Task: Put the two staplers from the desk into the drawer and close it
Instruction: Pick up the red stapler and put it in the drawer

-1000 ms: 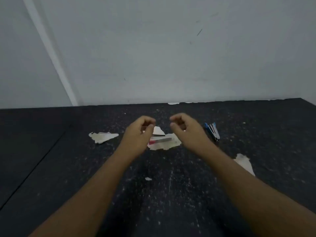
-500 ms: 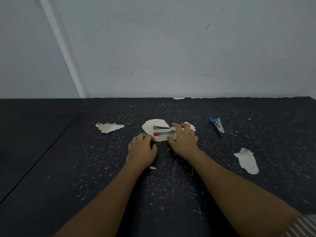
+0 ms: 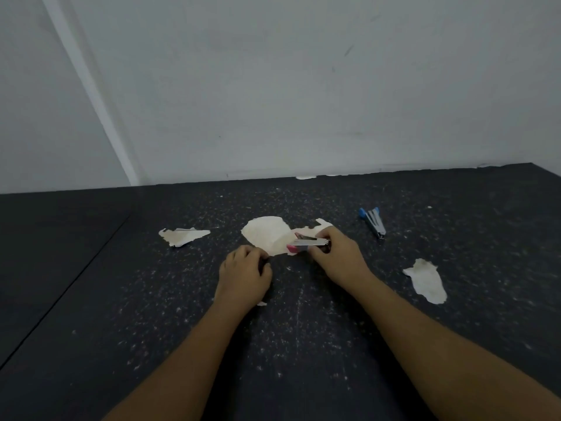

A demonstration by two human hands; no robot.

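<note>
At the middle of the dark speckled counter (image 3: 303, 344) — right hand (image 3: 337, 256), fingers clamped round a red-tipped stapler (image 3: 306, 243) over a pale worn patch (image 3: 267, 235); whether it is lifted or touching, cannot tell. Left hand (image 3: 244, 276) just beside it, knuckles up, fingers curled into a loose fist on the surface, nothing seen in them. Blue stapler (image 3: 373, 221) lies well apart to the right, near the white wall (image 3: 303, 86).

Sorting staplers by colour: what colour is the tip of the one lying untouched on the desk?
Blue, on the stapler; head view.
</note>
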